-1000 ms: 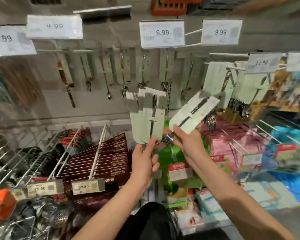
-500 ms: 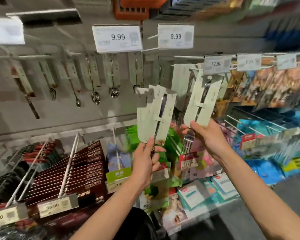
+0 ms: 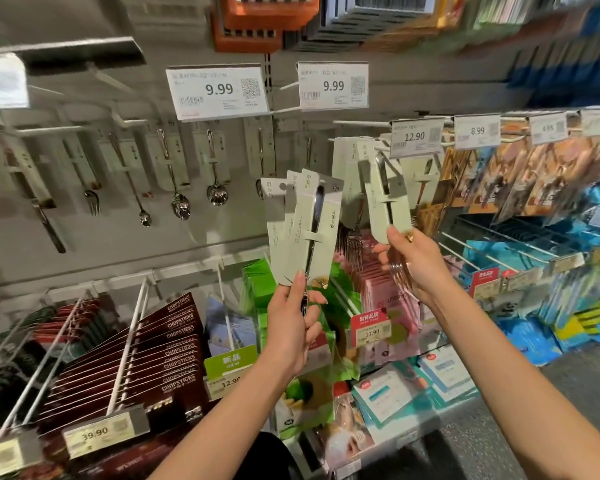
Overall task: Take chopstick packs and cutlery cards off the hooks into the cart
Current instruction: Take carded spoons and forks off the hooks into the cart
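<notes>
While standing at a hook wall, a person's left hand (image 3: 291, 320) is pinching a fan of pale cutlery cards (image 3: 303, 230), seemingly three, as the right hand (image 3: 418, 261) is gripping another card (image 3: 387, 206) just below the 12.90 price tag (image 3: 415, 137); chopstick packs (image 3: 160, 351) are hanging lower left.

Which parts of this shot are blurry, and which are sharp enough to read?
Head view: the top right shelves and far left edge smear with motion blur; the two 9.99 price tags and the CHOPSTICKS packs read clearly; the cutlery cards in the left hand are sharp, the card in the right hand slightly soft; wide-angle lens bends the edges.
</notes>
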Demonstrator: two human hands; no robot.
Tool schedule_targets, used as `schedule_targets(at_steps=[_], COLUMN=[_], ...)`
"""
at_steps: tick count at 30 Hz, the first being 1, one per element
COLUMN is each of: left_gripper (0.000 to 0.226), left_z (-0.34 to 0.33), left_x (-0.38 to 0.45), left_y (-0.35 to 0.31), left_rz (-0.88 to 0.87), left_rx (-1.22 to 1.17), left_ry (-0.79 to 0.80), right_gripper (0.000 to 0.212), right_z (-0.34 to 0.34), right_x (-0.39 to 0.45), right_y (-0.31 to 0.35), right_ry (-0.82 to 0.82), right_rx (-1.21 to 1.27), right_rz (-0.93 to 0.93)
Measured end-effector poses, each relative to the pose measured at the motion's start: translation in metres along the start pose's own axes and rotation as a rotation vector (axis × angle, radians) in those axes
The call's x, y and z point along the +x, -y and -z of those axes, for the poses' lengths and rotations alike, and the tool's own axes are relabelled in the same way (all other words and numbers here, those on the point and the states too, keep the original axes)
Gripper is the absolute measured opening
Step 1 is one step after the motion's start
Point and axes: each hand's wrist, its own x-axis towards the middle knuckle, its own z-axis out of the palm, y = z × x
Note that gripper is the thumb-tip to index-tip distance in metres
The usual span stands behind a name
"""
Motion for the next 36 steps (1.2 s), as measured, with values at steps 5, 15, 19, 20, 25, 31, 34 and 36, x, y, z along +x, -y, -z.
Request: schedule_targets(at_steps=[5, 15, 19, 20, 25, 31, 34, 36], left_gripper=[0.024, 0.037, 0.024, 0.022, 0.045, 0.054, 0.046, 0.038], left_z=[0.005, 0.017, 0.015, 0.015, 0.012, 0.007, 0.006, 0.004], left_x=[0.001, 0.003, -0.002, -0.003, -0.001, -0.006, -0.004, -0.005], left_y=[0.000, -0.003, -0.004, -0.003, -0.002, 0.003, 0.006, 0.006], left_rz=[-0.022, -0.091, -0.072, -0.072, -0.072, -0.062, -0.037, -0.022], left_rx=[0.028, 0.129, 0.135, 0.143, 0.190, 0.220, 0.169, 0.137], left_ry=[0.021, -0.021, 0.006, 0.006, 0.007, 0.071, 0.068, 0.083], right_gripper=[0.031, 0.038, 0.035, 0.035, 0.038, 0.034, 0.036, 0.034], right_z=[-0.022, -0.057, -0.074, -0.074, -0.073, -0.070, -0.060, -0.052], right_x=[0.018, -0.017, -0.040, -0.042, -0.047, -0.046, -0.039, -0.032], right_y=[-0.010, -0.041, -0.025, -0.024, -0.026, -0.023, -0.015, -0.011], right_ry=[0.021, 0.068, 0.170, 0.162, 0.042, -0.257, -0.373, -0.419], right_rx=[0.018, -0.208, -0.242, -0.261, -0.312, -0.155, -0.135, -0.102], right_rz=[-0.175, -0.103, 0.116, 0.145, 0.231, 0.193, 0.253, 0.303])
